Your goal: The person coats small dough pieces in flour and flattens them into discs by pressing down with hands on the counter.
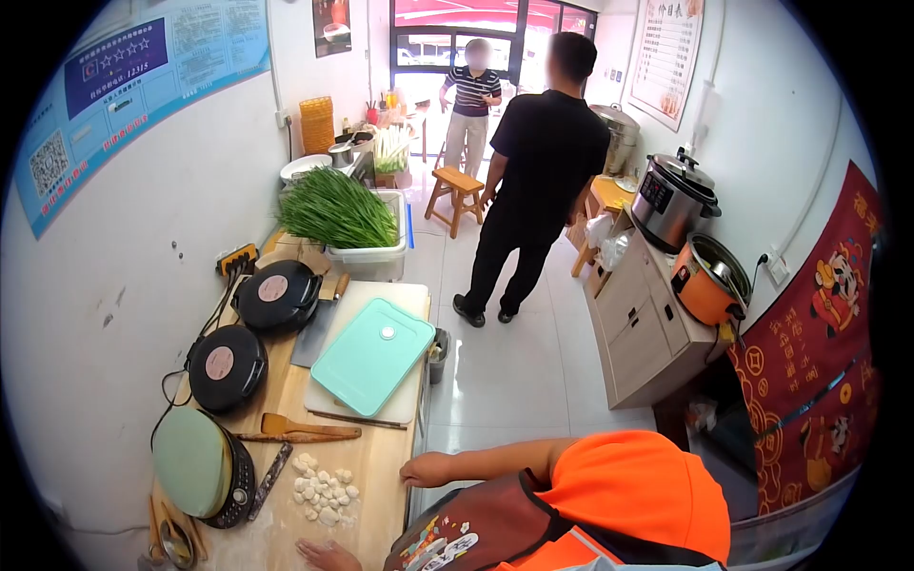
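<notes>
My left hand (328, 556) lies flat on the floury wooden worktop (381, 495) at the bottom of the view, fingers spread, partly cut off by the frame. Just beyond it sits a cluster of small dough pieces (325, 489), apart from the fingers. At the worktop's right edge rests my right hand (427, 469), its fingers loosely curled, with nothing visible in them. A wooden spatula (305, 430) and a dark speckled stick (271, 482) lie past the dough. A mint-green lid (373, 356) rests on a white cutting board (402, 411).
Two black round electric pans (227, 368) and a green-topped round appliance (192, 466) line the left wall. A cleaver (312, 335) lies beside the board. Chives (338, 209) fill a tub. One person in black (547, 152) stands in the aisle, another (470, 100) near the door.
</notes>
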The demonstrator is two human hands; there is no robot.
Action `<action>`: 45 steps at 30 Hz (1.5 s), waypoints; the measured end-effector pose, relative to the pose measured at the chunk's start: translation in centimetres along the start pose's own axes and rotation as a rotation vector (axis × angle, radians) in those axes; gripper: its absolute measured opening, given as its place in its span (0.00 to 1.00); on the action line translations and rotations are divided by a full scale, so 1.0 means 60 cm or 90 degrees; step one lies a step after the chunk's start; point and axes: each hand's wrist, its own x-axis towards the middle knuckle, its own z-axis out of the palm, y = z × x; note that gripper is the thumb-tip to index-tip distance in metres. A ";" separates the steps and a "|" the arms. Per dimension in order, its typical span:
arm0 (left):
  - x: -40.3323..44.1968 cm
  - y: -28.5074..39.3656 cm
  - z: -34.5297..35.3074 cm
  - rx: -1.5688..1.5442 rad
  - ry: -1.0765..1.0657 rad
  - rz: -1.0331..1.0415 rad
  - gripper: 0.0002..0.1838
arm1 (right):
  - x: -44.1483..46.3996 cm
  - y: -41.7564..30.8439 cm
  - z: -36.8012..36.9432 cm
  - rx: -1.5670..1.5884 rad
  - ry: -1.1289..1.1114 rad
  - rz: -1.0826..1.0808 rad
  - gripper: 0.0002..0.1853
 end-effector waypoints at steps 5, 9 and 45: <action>-0.007 0.031 0.009 0.185 0.037 0.053 0.47 | -0.002 0.002 -0.017 0.018 0.001 0.016 0.15; 0.011 0.001 0.045 0.293 0.218 0.173 0.50 | 0.002 0.007 -0.026 0.014 -0.022 0.034 0.15; -0.024 -0.067 -0.025 0.031 0.053 0.151 0.36 | 0.183 -0.166 0.046 -0.262 0.212 -0.401 0.17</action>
